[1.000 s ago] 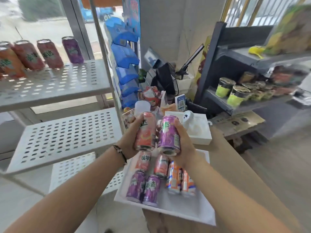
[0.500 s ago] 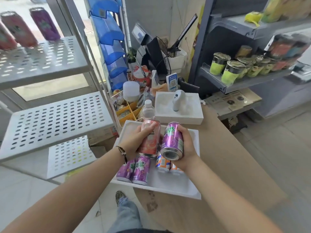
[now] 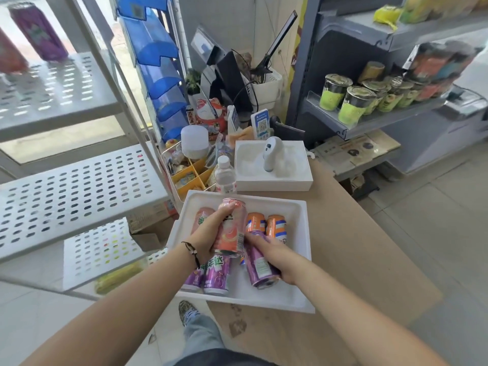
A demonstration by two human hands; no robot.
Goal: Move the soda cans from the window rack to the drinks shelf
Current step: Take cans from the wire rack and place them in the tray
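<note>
My left hand (image 3: 207,237) grips a pink soda can (image 3: 232,228), held upright just above the white foam tray (image 3: 295,299) on the wooden counter. My right hand (image 3: 274,256) holds a purple soda can (image 3: 260,265) laid on its side, low in the tray. Inside the tray lie two orange cans (image 3: 265,223), two purple cans (image 3: 211,273) and another pink can (image 3: 202,216). At upper left, a purple can (image 3: 39,33) and a partly cut-off pink can (image 3: 8,56) stand on the white perforated window rack (image 3: 66,88).
A water bottle (image 3: 225,177) and a white box with a scanner (image 3: 273,165) stand right behind the tray. The dark drinks shelf (image 3: 375,120) with green-labelled cans is at the right. Counter clutter and blue bins (image 3: 163,83) fill the back. Tiled floor lies at the right.
Both hands dropped from chest height into the tray. The purple can in my right hand tipped from upright onto its side. My view swung right and down, away from the rack.
</note>
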